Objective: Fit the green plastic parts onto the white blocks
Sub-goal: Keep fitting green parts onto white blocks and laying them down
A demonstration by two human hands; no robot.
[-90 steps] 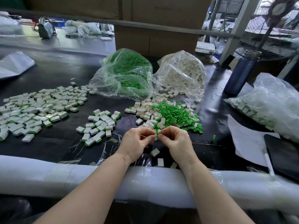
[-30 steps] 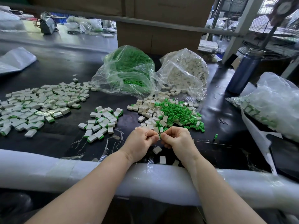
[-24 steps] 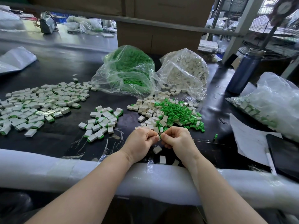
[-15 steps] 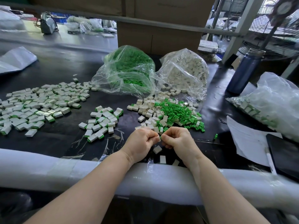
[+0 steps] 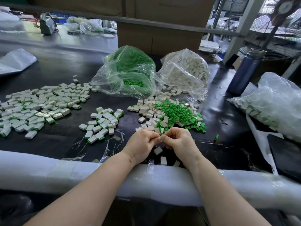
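Observation:
My left hand [image 5: 142, 143] and my right hand [image 5: 177, 142] meet fingertip to fingertip just above the black table, near its front edge. Together they pinch a small white block [image 5: 160, 140], almost wholly hidden by the fingers. Whether a green part sits in it I cannot tell. Right behind the hands lies a mixed pile of loose green parts [image 5: 178, 112] and bare white blocks [image 5: 147, 109]. Fitted blocks form a small heap [image 5: 103, 123] and a broad spread [image 5: 40, 105] to the left.
Two clear bags stand at the back, one of green parts [image 5: 128, 70], one of white blocks [image 5: 185, 70]. A blue bottle [image 5: 243, 72] and another bag [image 5: 275, 103] are on the right. White foam padding [image 5: 48, 173] lines the front edge. Loose blocks [image 5: 158, 150] lie under my hands.
The hands stay pinched together at the same spot with only slight finger movement. The sheet of paper at the right edge has flapped up and down.

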